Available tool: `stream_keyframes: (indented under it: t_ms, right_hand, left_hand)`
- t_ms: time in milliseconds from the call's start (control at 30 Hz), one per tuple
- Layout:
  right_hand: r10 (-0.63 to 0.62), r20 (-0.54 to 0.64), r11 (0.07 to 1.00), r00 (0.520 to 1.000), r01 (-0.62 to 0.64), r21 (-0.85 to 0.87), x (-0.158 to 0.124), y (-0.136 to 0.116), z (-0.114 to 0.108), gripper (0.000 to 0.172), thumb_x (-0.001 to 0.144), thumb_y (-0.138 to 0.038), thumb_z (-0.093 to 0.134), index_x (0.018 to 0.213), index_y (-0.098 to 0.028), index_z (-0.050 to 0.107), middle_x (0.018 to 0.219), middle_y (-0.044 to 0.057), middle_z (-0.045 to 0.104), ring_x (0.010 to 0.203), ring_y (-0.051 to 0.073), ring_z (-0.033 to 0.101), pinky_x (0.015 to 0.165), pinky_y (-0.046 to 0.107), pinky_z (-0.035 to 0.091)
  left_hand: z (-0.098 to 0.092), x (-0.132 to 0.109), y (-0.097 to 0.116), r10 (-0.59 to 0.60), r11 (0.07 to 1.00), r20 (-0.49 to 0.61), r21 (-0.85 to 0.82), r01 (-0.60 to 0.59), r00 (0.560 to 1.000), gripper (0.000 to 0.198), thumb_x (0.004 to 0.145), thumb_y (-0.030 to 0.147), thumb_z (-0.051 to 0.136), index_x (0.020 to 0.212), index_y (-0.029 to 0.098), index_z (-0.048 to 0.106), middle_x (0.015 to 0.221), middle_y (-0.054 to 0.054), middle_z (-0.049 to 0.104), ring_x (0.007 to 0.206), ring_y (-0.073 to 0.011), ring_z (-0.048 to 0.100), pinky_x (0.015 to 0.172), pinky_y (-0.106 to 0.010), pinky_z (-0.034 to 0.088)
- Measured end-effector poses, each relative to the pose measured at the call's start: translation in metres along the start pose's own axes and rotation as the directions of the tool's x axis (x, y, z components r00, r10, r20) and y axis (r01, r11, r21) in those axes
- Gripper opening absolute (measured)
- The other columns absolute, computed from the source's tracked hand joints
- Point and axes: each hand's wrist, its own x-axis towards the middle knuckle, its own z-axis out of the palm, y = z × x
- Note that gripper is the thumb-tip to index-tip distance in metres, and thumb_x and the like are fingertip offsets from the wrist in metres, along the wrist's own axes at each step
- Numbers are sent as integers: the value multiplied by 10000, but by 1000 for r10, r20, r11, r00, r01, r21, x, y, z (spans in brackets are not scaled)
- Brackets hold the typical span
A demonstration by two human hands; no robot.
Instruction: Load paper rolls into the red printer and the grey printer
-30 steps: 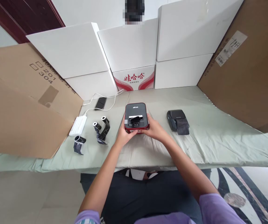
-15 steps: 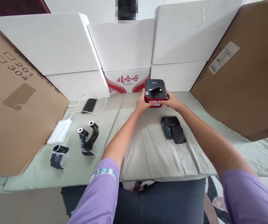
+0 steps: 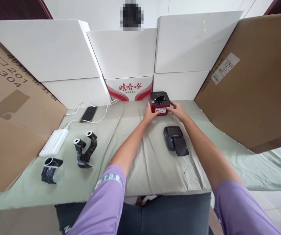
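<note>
A red and black label printer point(image 3: 160, 103) rests on the cloth-covered table near the back boxes, with a black piece sticking up from its top slot. My left hand point(image 3: 150, 114) is at its left side, the thumb across the front by a white sticker. At the right front corner, the fingers and thumb of my right hand point(image 3: 177, 110) touch the casing. Closer to me lies a dark portable printer point(image 3: 175, 138), a black strip hanging from it. Several black rolls with white cores lie on the left, one of them a loose roll point(image 3: 53, 162).
A white power bank point(image 3: 54, 142) with a cable and a dark phone point(image 3: 88, 114) lie on the left. White boxes point(image 3: 123, 54) wall the back. Brown cardboard panels point(image 3: 260, 88) stand at both sides. A person's dark hair point(image 3: 132, 16), pixelated, shows behind the boxes.
The label printer has come down from a tilted, raised position to sit on the table. Both my hands went down with it, and the camera view shifted slightly.
</note>
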Motion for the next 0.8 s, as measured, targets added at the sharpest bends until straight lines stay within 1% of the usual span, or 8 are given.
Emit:
stream_keyframes:
  t_ms: [67, 100, 200, 267, 400, 533, 667, 800]
  right_hand:
    - [86, -109, 995, 990, -80, 57, -32, 11, -11, 473, 800, -353, 770, 1248, -205, 740, 1503, 167, 651, 979, 228, 760, 821, 394, 626]
    - [118, -123, 989, 985, -105, 108, -51, 19, -16, 451, 783, -410, 793, 1196, -233, 759, 1478, 154, 674, 1088, 272, 760, 906, 449, 634]
    - [194, -140, 943, 971, -145, 300, -107, 37, -24, 367, 773, -563, 772, 1030, -301, 790, 1339, 120, 760, 1311, 323, 692, 1155, 538, 537]
    - [207, -163, 931, 965, -143, 336, -132, 39, -21, 395, 789, -649, 710, 986, -317, 796, 1292, 100, 781, 1365, 333, 659, 1226, 545, 479]
    - [203, -145, 929, 968, -144, 341, -146, 14, 7, 539, 807, -762, 594, 975, -291, 796, 1271, 85, 789, 1391, 337, 637, 1231, 536, 473]
    - [199, -103, 883, 975, -133, 450, -141, -14, 67, 548, 795, -733, 616, 983, -250, 797, 1215, 68, 807, 1330, 310, 667, 1208, 470, 479]
    - [216, -32, 855, 976, -173, 488, -141, -22, 141, 493, 801, -653, 656, 994, -226, 811, 1126, 39, 817, 1199, 278, 701, 1155, 420, 485]
    - [213, 12, 851, 977, -191, 489, -146, -13, 185, 493, 826, -640, 628, 1007, -218, 809, 1128, 41, 801, 1162, 258, 697, 1115, 396, 494]
  left_hand:
    - [-4, -36, 3, -89, 985, 47, 151, 81, 995, 1231, 808, 570, 824, 1707, 91, 131, 1772, -279, 131, 1673, -391, 114, 1352, -531, 145]
    - [-6, -56, 6, -70, 976, 155, 216, 36, 985, 1139, 849, 575, 775, 1709, 137, 171, 1780, -234, 157, 1676, -368, 116, 1359, -537, 109]
    - [-2, -108, 16, -37, 928, 513, 336, -161, 858, 1134, 828, 657, 752, 1716, 226, 193, 1775, -173, 233, 1665, -360, 189, 1358, -581, 13]
    - [3, -126, 25, -4, 897, 607, 353, -265, 795, 1183, 808, 665, 766, 1720, 212, 163, 1779, -177, 208, 1665, -344, 199, 1354, -580, -22]
    - [-10, -136, 37, 36, 889, 584, 352, -293, 811, 1164, 815, 553, 799, 1720, 222, 145, 1769, -175, 240, 1648, -317, 268, 1357, -556, 11]
    - [-66, -154, 25, 43, 888, 505, 375, -265, 862, 1070, 880, 530, 742, 1722, 267, 137, 1765, -152, 249, 1643, -302, 279, 1359, -541, 15]
    - [-128, -186, 0, -61, 878, 429, 452, -155, 901, 1065, 889, 482, 747, 1728, 267, 126, 1762, -132, 255, 1646, -323, 249, 1362, -559, 22]
    - [-161, -213, -14, -132, 878, 345, 476, -52, 929, 1033, 885, 465, 763, 1725, 313, 181, 1762, -64, 263, 1662, -341, 123, 1372, -539, 72]
